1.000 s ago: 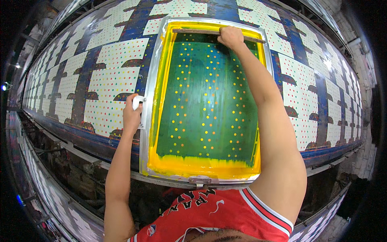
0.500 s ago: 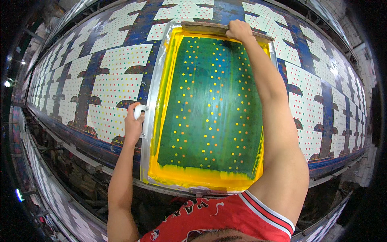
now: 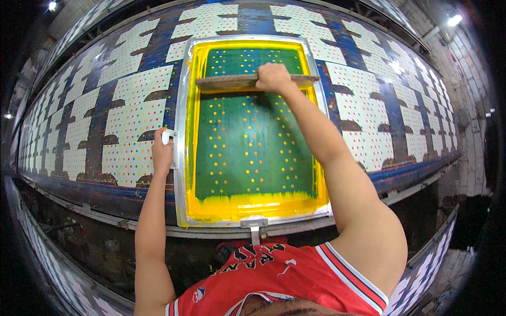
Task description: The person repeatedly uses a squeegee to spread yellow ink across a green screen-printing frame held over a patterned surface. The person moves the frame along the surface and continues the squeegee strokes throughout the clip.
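A metal-framed printing screen (image 3: 253,147) lies on the long table, its green mesh dotted with yellow and orange spots and bordered by thick yellow ink. My right hand (image 3: 273,78) grips a long wooden-topped squeegee (image 3: 221,82) that spans the upper part of the mesh, with ink beneath it. At the frame's left side, my left hand (image 3: 163,150) is closed around a white handle (image 3: 168,136). A metal bracket (image 3: 253,222) sits at the frame's near edge.
Rows of white fabric pieces with colored dots (image 3: 358,105) lie on both sides of the screen on the blue-stained table (image 3: 174,195). A rail runs along its near edge. Further tables with similar pieces line the front and back, and lights hang at the top right.
The squeegee and my right hand have come down from the frame's far edge toward me, uncovering mesh above them. My left hand stays on the handle; the whole view has shifted slightly.
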`<state>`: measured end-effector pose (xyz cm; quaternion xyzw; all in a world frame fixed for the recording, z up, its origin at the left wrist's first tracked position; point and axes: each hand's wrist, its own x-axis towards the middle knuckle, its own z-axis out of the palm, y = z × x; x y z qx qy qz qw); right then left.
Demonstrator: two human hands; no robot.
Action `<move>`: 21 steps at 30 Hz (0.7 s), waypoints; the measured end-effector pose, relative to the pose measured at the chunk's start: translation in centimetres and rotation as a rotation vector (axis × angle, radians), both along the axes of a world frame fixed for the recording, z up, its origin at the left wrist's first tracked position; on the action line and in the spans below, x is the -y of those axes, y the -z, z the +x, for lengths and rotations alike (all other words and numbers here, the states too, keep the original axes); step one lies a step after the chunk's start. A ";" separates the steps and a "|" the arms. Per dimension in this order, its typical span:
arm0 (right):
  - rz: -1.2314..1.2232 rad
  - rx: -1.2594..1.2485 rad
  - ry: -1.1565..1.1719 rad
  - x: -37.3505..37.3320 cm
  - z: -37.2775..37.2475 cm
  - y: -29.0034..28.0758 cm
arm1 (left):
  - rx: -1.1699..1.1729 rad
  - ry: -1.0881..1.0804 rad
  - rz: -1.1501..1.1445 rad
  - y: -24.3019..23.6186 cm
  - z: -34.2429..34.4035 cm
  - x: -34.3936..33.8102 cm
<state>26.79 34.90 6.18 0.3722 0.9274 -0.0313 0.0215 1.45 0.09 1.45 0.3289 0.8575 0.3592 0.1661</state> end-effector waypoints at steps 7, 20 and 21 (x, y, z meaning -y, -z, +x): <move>-0.017 -0.053 0.017 16.6 6.6 -0.5 | -0.012 0.045 0.043 1.0 -1.0 0.3; -0.054 -0.198 0.011 39.7 14.6 -0.6 | -0.041 0.044 -0.009 1.6 -1.7 -0.2; -0.065 -0.204 0.003 40.1 15.0 -0.6 | -0.041 0.040 -0.004 1.6 -1.7 -0.2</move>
